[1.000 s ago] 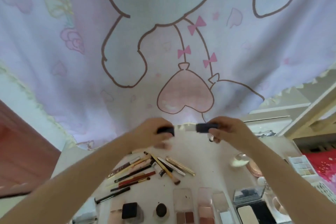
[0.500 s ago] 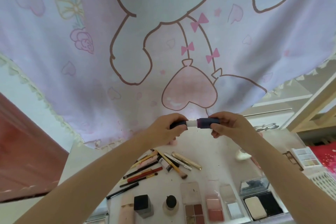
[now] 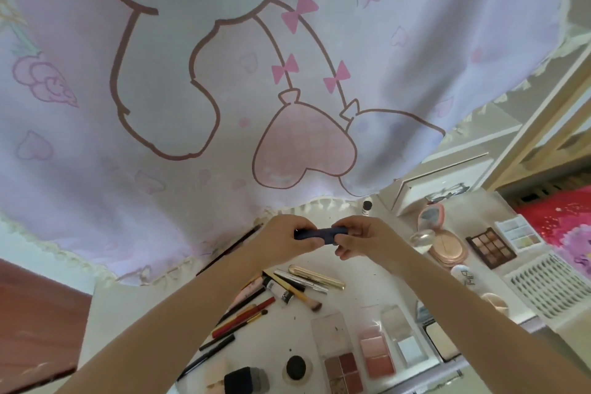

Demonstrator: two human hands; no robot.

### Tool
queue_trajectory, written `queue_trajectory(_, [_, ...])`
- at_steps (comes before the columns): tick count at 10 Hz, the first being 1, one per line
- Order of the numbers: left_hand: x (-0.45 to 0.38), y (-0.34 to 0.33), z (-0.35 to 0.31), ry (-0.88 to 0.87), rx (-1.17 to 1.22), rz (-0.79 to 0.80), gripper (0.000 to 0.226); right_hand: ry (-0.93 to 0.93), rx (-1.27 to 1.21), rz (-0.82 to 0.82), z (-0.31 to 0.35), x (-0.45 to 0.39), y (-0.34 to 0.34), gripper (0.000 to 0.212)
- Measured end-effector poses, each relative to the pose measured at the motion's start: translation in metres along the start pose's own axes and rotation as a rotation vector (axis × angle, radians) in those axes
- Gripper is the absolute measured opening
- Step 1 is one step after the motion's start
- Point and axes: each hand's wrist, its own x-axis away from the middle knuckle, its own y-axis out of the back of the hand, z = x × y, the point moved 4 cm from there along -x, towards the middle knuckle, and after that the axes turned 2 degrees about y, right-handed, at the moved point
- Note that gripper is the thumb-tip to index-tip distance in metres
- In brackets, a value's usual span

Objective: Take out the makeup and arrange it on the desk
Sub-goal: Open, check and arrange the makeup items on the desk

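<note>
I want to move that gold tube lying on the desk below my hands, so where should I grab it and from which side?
Pinch the gold tube around its middle, coming straight down from above. It lies flat on the desk, long and slim, so fingers can close across its narrow width. Its far side and right end are clear; a silver pen crowds its near side, so avoid sweeping in from there.

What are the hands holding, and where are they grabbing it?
A dark blue tube, lying sideways: the left hand grips its left end, the right hand its right end, above the desk.
</note>
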Motion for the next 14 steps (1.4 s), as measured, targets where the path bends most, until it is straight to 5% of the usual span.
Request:
queue_trajectory(2, [-0.037, -0.022, 0.006, 0.016, -0.117, 0.139, 0.024, -0.165, -0.051, -0.111, -0.049, -0.015, 0.007, 0.037])
queue_trajectory(3, [-0.061, -0.032, 0.013, 0.063, -0.226, 0.154, 0.024, -0.190, 0.477, -0.157, -0.077, -0.020, 0.017, 0.046])
queue_trajectory(4, [-0.087, -0.042, 0.014, 0.107, -0.455, 0.216, 0.025, -0.225, 0.955, -0.015, -0.112, -0.023, 0.016, 0.055])
queue_trajectory(5, [-0.113, -0.050, 0.009, 0.125, -0.591, 0.234, 0.040, -0.301, 1.095, 0.033, -0.138, -0.026, 0.020, 0.059])
queue_trajectory(6, [-0.133, -0.066, 0.005, 0.149, -0.633, 0.271, 0.045, -0.318, 1.097, 0.046, -0.148, -0.028, 0.020, 0.059])
queue_trajectory(9, [-0.168, -0.095, -0.012, 0.174, -0.813, 0.313, 0.011, -0.346, 1.065, 0.086, -0.156, -0.033, 0.020, 0.060])
queue_trajectory(14, [-0.172, -0.098, -0.019, 0.101, -0.801, 0.326, 0.011, -0.344, 1.068, 0.116, -0.158, -0.033, 0.025, 0.061])
